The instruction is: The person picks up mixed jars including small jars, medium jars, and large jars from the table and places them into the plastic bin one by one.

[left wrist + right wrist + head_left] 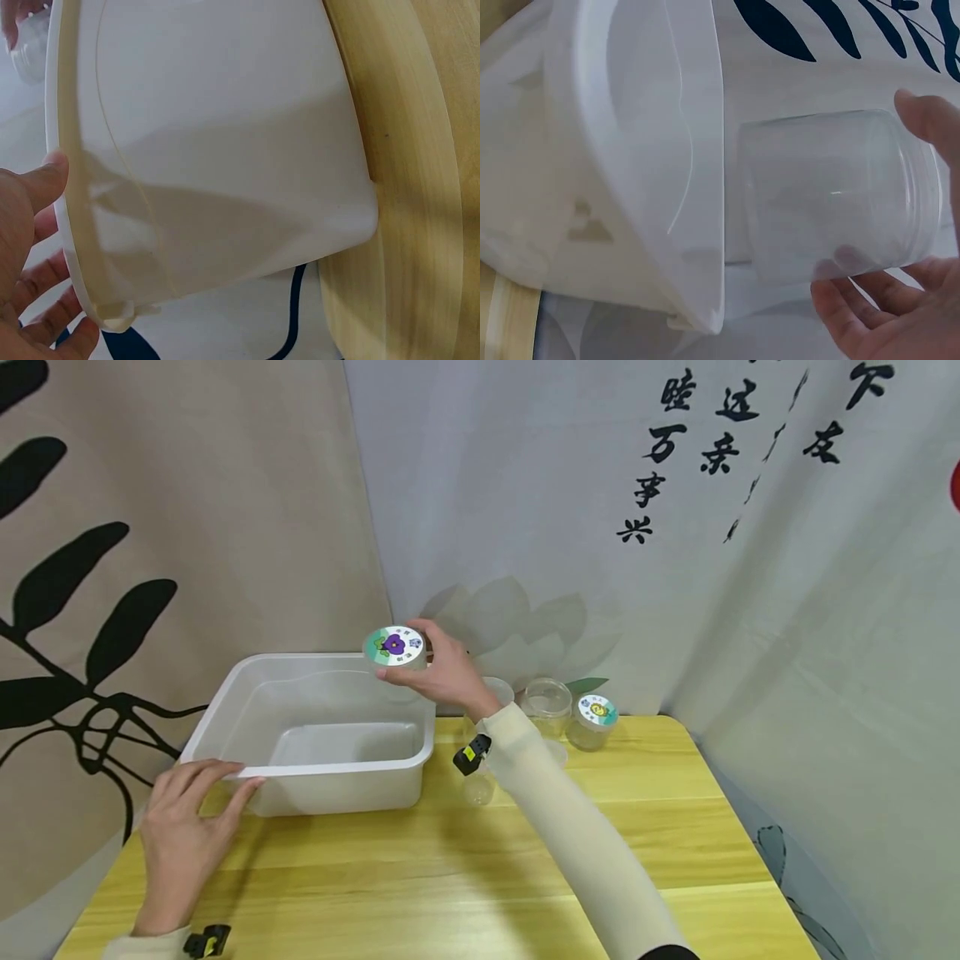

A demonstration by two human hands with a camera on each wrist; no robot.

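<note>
A clear plastic jar (395, 646) with a purple-flower label on its top is raised over the back right corner of a white plastic tub (337, 791). My right hand (450, 670) holds it between thumb and fingers near the labelled end. In the right wrist view the jar (817, 199) lies sideways across the picture, its see-through wall beside the tub's rim (652, 150). At the tub's front left corner, my left hand (183, 827) grips the rim. The left wrist view shows the thumb and fingers on either side of that rim (69, 225).
Behind my right wrist, at the table's back, stand a clear jar (547, 702) and a jar with a yellow-picture label (592, 727). A small clear round piece (478, 789) lies on the wooden table (660, 843). Printed cloth (480, 510) hangs behind the table.
</note>
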